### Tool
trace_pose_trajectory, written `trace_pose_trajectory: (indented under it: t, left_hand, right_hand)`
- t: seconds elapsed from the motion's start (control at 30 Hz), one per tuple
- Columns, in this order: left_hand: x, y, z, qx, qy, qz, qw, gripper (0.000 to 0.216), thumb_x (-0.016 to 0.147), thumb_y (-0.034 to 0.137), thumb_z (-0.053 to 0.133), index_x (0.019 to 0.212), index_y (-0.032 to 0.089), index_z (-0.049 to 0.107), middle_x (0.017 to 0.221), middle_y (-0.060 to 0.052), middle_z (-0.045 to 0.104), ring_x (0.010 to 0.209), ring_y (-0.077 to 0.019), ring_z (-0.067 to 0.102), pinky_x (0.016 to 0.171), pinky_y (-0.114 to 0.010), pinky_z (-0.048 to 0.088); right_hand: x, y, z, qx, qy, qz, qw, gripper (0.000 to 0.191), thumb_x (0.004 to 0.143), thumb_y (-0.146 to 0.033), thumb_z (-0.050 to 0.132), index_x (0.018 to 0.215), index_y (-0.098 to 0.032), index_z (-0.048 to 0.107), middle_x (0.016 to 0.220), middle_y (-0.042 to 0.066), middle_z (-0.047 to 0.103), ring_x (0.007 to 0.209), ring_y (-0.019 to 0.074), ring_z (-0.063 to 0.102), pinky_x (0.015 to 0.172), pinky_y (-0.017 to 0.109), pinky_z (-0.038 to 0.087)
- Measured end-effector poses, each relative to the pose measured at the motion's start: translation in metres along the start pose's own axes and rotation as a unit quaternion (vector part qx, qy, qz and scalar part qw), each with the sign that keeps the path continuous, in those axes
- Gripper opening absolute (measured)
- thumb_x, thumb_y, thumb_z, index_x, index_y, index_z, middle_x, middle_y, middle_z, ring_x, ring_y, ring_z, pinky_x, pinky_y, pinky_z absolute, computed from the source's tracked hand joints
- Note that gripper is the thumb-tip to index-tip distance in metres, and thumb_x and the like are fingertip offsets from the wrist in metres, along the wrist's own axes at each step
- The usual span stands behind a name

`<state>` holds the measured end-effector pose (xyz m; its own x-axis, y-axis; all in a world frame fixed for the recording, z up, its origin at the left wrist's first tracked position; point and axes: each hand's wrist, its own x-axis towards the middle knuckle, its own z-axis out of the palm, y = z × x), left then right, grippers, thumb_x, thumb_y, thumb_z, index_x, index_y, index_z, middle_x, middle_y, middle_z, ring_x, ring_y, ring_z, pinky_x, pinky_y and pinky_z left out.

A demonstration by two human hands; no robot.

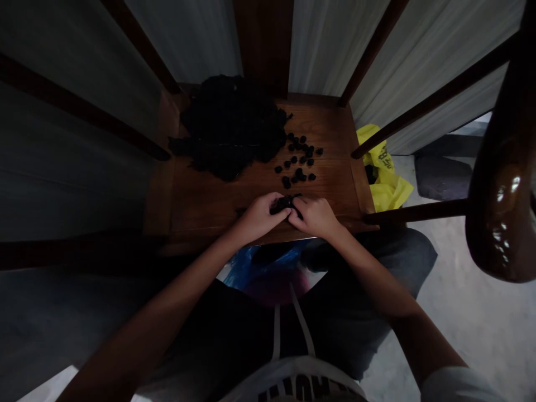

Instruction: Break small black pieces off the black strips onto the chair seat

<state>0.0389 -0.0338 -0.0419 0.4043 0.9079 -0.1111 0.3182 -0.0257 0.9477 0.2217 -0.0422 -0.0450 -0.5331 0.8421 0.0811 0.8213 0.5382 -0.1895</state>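
And over to the print we can see: across the chest of a white cotton T-shirt (293,375), big black block capitals, chopped off by the bottom of the view, maybe an H and an O, no full word to call! On the crumpled bright yellow plastic bag (387,190), dark printed characters run across the creases, too small and folded to read out.

The wooden chair seat (330,195) carries a black heap (232,128) toward its far left, with a scatter of small black pieces (296,159) just right of it.
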Motion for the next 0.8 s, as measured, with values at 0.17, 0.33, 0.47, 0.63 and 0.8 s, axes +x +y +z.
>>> trace_pose_trajectory:
  t: [0.17,0.33,0.47,0.63,0.8]
  left_hand:
    - [-0.0028,0.0075,0.0025,0.120,0.033,0.027,0.992,0.019,0.082,0.023,0.059,0.100,0.016,0.060,0.087,-0.004,0.066,0.076,-0.0163,0.060,0.068,-0.027,0.042]
    - [-0.0063,0.0053,0.0018,0.208,0.001,0.059,0.976,0.013,0.088,0.024,0.052,0.077,0.018,0.056,0.076,-0.004,0.061,0.070,-0.0171,0.057,0.063,-0.028,0.037]
    - [-0.0097,0.0059,0.0004,0.278,-0.021,0.057,0.959,0.014,0.089,0.027,0.050,0.081,0.018,0.057,0.076,-0.005,0.062,0.068,-0.0186,0.057,0.059,-0.028,0.033]
    - [-0.0083,0.0061,0.0001,0.274,-0.018,0.077,0.959,0.013,0.087,0.027,0.052,0.083,0.020,0.061,0.080,-0.004,0.066,0.070,-0.0181,0.058,0.059,-0.027,0.032]
    - [-0.0059,0.0068,-0.0003,0.173,-0.023,0.063,0.983,0.015,0.083,0.022,0.051,0.070,0.017,0.058,0.065,0.000,0.059,0.059,-0.0128,0.049,0.058,-0.025,0.031]
  right_hand:
    - [0.0004,0.0007,0.0033,-0.016,0.010,0.002,1.000,0.029,0.090,-0.032,0.042,0.084,-0.013,0.064,0.076,0.007,0.067,0.060,0.0157,0.054,0.055,0.031,0.024]
    - [-0.0011,0.0022,0.0060,-0.020,0.024,-0.008,0.999,0.031,0.091,-0.032,0.041,0.083,-0.013,0.063,0.074,0.007,0.067,0.059,0.0153,0.054,0.055,0.031,0.024]
    - [-0.0018,0.0033,0.0068,-0.012,0.029,-0.011,0.999,0.030,0.091,-0.032,0.041,0.082,-0.014,0.063,0.074,0.007,0.068,0.059,0.0150,0.054,0.056,0.030,0.025]
    - [-0.0017,0.0031,0.0061,0.017,0.023,-0.006,1.000,0.026,0.089,-0.031,0.043,0.082,-0.015,0.062,0.074,0.007,0.067,0.060,0.0150,0.053,0.057,0.029,0.028]
    - [0.0002,0.0016,0.0016,0.119,0.036,0.007,0.992,0.016,0.083,-0.022,0.044,0.074,-0.017,0.056,0.069,0.003,0.060,0.061,0.0132,0.051,0.059,0.026,0.031]
